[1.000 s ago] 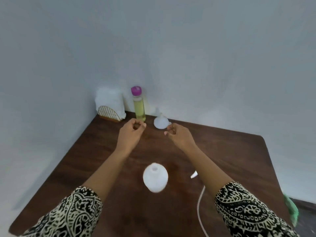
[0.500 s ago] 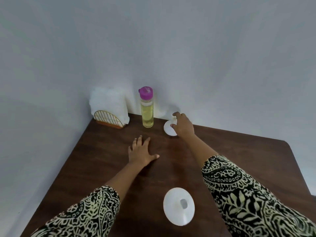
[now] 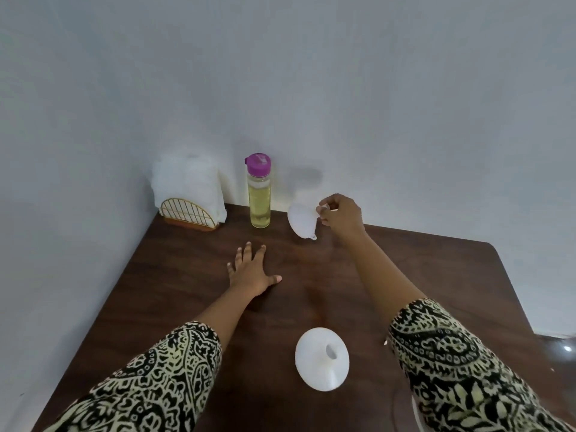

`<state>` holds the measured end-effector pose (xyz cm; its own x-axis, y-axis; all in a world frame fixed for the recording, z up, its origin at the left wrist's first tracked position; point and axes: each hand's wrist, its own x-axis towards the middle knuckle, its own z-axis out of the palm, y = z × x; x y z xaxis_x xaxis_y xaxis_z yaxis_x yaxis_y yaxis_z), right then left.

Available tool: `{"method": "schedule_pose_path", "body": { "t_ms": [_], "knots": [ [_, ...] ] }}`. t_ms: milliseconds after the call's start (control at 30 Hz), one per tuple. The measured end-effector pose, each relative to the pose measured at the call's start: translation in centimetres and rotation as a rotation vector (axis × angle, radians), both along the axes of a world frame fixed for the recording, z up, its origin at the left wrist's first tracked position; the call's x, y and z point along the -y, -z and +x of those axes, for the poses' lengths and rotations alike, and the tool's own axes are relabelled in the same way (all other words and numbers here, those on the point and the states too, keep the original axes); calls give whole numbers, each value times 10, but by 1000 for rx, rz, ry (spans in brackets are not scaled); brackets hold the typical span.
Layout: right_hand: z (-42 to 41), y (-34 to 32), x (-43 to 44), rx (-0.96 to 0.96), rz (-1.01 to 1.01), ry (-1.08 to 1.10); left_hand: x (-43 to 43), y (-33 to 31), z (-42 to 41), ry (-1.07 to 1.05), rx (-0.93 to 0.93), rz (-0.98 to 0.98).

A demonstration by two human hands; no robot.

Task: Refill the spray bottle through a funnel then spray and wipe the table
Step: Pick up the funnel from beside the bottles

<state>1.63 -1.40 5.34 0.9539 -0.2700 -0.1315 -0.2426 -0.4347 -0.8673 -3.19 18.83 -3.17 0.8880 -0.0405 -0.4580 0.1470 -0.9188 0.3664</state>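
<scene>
- Pinching the white funnel (image 3: 300, 220) by its rim tab: right hand (image 3: 342, 217), grip closed w/ thumb + forefinger on the tab, near the tabletop's far edge. Funnel hangs tilted, spout pointing down at the wood. Can't tell if the tip touches.
- Why so, I reckon: a tab pinch leaves cone + spout free, so the spout can drop into a bottle neck w/o fingers in the way.
- Left hand (image 3: 253, 271): grip open, holding nothing, fingers spread, palm flat on the tabletop (image 3: 174, 307) about midway btwn far and front edges. Prob. a brace for the lean fwd to the far edge.
- Spray bottle (image 3: 321, 360): white, upright, near the front edge, btwn the two forearms, well apart from the funnel. Neck open, no sprayer head on it, so it's ready to take the spout.
- Refill bottle (image 3: 258, 194): clear, purple cap on, pale yellow liquid. Stands at the far edge by the wall, near the funnel, to its left.
- Napkin holder (image 3: 190, 215): gold wire, in the far-left corner, stuffed w/ white napkins (image 3: 187, 182). Prob. meant for the wipe.
- Writing/brands: none legible. No label shows on either bottle, funnel plain.
- Stage, as a judgement: early. Funnel not yet on the neck, refill bottle capped, nothing poured.
</scene>
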Motion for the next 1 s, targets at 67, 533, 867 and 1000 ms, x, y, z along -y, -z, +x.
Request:
{"method": "schedule_pose_path", "body": {
  "t_ms": [67, 533, 867, 1000],
  "knots": [
    [-25, -12, 6, -31, 255, 46, 0, -17, -5, -112, 38, -193],
    [-211, -28, 16, -28, 784, -95, 24, -136, -146, -666, -212, -1359],
    [-234, -35, 18, -12, 244, -389, 18, -152, -175, -653, -94, -1256],
    [-237, -31, 18, -26, 198, -423, 19, -150, -181, -632, -71, -1215]
  ]
}}
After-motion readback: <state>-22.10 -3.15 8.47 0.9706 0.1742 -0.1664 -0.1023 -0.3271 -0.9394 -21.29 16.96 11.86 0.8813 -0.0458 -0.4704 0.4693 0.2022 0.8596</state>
